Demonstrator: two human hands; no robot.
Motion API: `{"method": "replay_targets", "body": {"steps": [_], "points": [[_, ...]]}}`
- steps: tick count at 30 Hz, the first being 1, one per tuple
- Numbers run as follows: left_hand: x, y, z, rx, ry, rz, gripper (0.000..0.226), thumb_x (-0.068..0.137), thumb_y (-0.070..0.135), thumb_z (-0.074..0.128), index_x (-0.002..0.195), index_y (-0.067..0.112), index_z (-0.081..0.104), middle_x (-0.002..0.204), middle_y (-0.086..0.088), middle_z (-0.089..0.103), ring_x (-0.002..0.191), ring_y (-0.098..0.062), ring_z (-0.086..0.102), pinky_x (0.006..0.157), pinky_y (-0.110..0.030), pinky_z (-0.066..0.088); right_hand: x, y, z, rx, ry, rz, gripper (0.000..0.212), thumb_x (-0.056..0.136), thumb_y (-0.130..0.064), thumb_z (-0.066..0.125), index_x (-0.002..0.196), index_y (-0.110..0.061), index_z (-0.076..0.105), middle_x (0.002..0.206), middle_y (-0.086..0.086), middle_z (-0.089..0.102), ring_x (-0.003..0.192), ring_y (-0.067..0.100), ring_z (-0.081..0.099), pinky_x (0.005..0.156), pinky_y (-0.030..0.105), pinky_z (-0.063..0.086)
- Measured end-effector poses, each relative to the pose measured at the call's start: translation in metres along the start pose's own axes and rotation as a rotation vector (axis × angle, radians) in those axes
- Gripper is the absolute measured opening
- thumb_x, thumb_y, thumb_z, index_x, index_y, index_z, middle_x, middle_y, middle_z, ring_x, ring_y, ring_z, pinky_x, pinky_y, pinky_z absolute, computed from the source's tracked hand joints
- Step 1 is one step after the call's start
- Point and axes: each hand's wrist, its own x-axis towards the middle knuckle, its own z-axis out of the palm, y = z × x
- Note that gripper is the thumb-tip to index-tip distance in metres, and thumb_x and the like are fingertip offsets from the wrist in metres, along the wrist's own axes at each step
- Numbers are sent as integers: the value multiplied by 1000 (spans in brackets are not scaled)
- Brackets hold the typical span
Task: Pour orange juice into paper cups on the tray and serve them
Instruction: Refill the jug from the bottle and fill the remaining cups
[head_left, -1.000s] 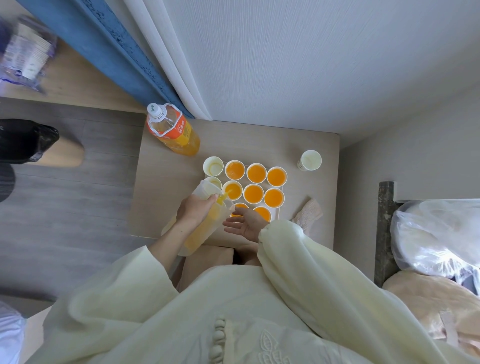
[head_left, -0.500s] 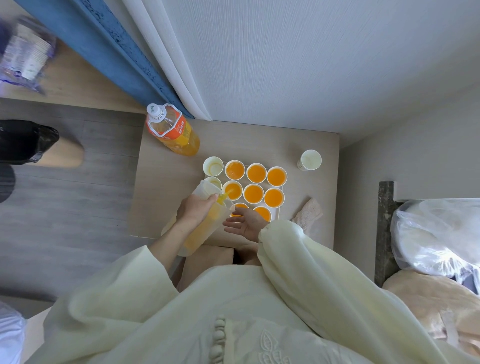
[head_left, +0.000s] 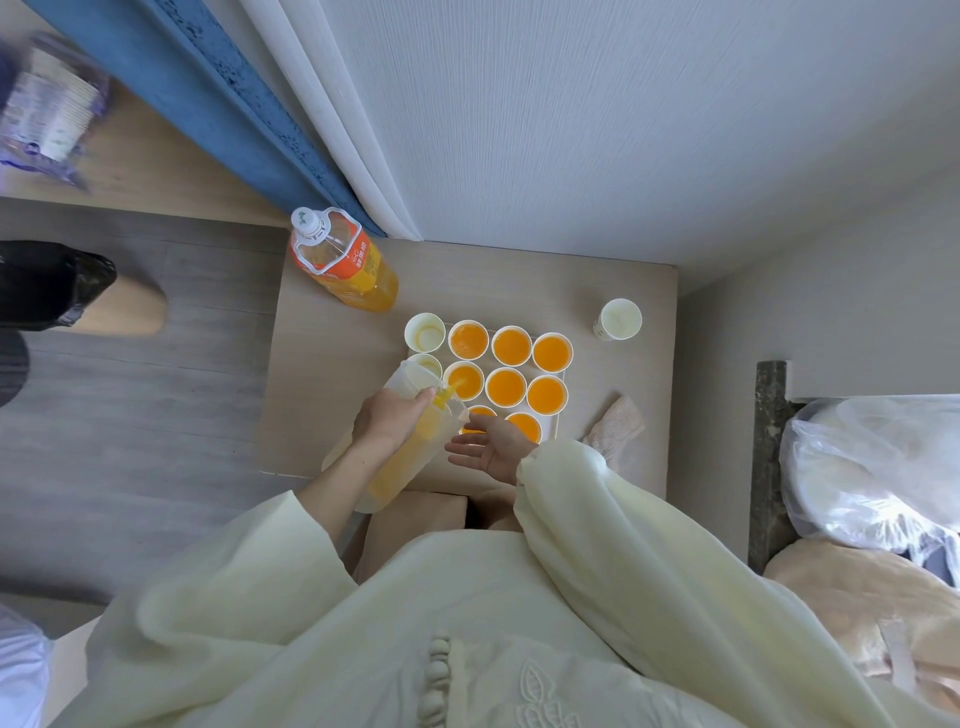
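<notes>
Count: 10 cups (head_left: 511, 345) visible on the tray (head_left: 557, 423), packed in rows and touching. 8 hold orange juice; the 2 at the far-left end are pale inside, no orange showing. The near row shows only 2, partly hidden by hand and jug, so I can't tell if more sit under there. 1 lone cup (head_left: 617, 319) off the tray, far right on the table (head_left: 519, 280), no orange inside. 1 jug (head_left: 405, 462), 1 bottle (head_left: 345, 265), 1 cloth (head_left: 615, 431). Jug: translucent plastic, orange juice inside, tipped away from the person, spout over the left filled cup of the middle row, thin orange stream going in. Left hand (head_left: 387, 423) wraps the jug near its top. Right hand (head_left: 488, 447) is loose, palm up, fingers spread, holding nothing, just beside the jug and over the near cups. Bottle stands at the table's far-left corner, capped, orange label, juice in the lower part. Cloth lies right of the tray.
</notes>
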Motion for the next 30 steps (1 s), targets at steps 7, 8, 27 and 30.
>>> {"method": "replay_targets", "body": {"steps": [7, 8, 27, 30], "points": [[2, -1, 0, -8, -7, -3, 55, 86, 59, 54, 103, 8, 65, 104, -12, 66, 97, -31, 61, 76, -33, 45, 1, 0, 1, 6, 4, -5, 33, 99, -19, 51, 127, -2, 50, 120, 22, 59, 105, 34, 65, 80, 42, 58], [3, -1, 0, -7, -7, -4, 56, 86, 60, 54, 103, 8, 65, 105, -12, 66, 97, -31, 61, 76, -33, 45, 1, 0, 1, 6, 5, -4, 33, 99, -19, 50, 127, -2, 50, 121, 22, 59, 105, 34, 65, 81, 42, 58], [1, 1, -1, 1, 2, -2, 57, 87, 59, 54, 108, 7, 64, 107, -13, 65, 100, -32, 60, 81, -35, 46, -1, -1, 2, 2, 12, 6, 32, 99, -20, 51, 126, -2, 50, 117, 21, 60, 103, 33, 65, 78, 41, 59], [1, 1, -2, 7, 5, 8, 56, 87, 59, 54, 108, 8, 64, 108, -13, 65, 100, -32, 60, 82, -36, 47, -1, -1, 2, -2, 11, 6, 33, 99, -19, 51, 127, -2, 49, 117, 20, 60, 104, 33, 65, 81, 42, 58]]}}
